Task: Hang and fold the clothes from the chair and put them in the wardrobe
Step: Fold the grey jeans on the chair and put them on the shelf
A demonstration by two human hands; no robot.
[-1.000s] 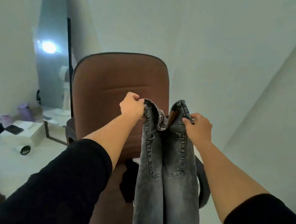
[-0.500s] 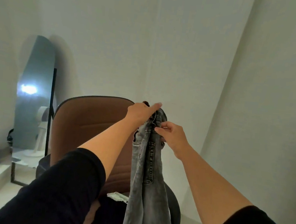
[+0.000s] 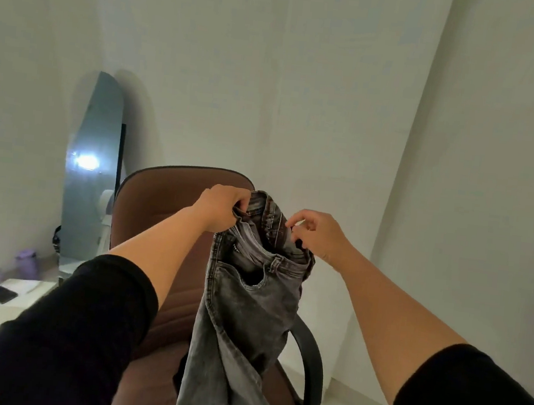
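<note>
Left hand (image 3: pixel 222 209): clenched on jeans (image 3: pixel 247 315) waistband.
Right hand (image 3: pixel 316 235): fingers curled, perhaps pinching the waistband.
Chair (image 3: pixel 159 210): brown, behind.
Walls: white.

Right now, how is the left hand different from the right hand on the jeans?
The left hand is a closed fist clamped on the waistband of the jeans; the right hand has its fingers loosely curled and only touches the other side. The left hand sits a little higher than the right hand. The left hand shows in front of the brown chair, the right hand in front of the wall. Both reach out from black sleeves, and both are at the waistband.
</note>
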